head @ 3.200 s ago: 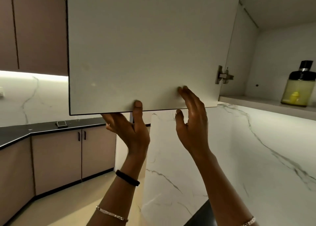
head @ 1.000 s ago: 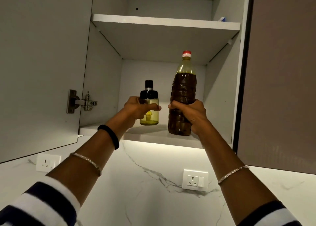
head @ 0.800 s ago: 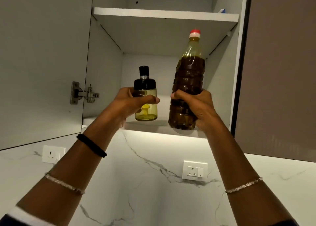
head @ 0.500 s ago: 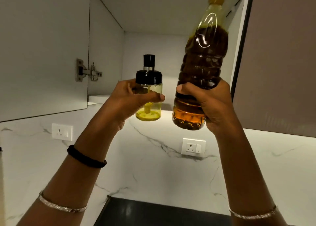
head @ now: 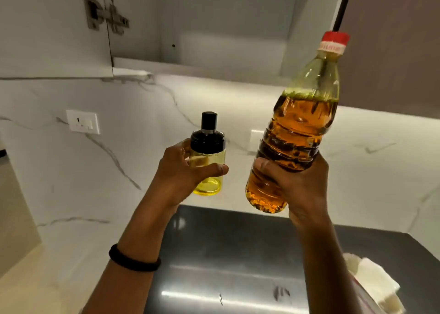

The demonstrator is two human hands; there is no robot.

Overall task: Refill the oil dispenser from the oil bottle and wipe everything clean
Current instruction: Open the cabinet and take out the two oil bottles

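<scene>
My left hand (head: 181, 173) grips a small clear oil dispenser (head: 209, 156) with a black lid and a thin layer of yellow oil at its bottom. My right hand (head: 297, 187) grips the lower half of a tall plastic oil bottle (head: 300, 121) with a red cap, mostly full of amber oil and tilted slightly right. Both are held in the air above the dark countertop (head: 226, 254), in front of the marble backsplash. A white cloth or paper (head: 373, 280) lies on the counter at the lower right, partly behind my right forearm.
The wall cabinet stands open above, its door (head: 47, 28) swung out at the upper left and its lower shelf (head: 190, 67) bare. A brown cabinet door (head: 392, 40) is at the upper right. Wall sockets (head: 82, 121) sit on the backsplash.
I opened the cabinet, took the dispenser and the bottle off the shelf, and have brought both down and out toward the counter. My view has dropped to the countertop.
</scene>
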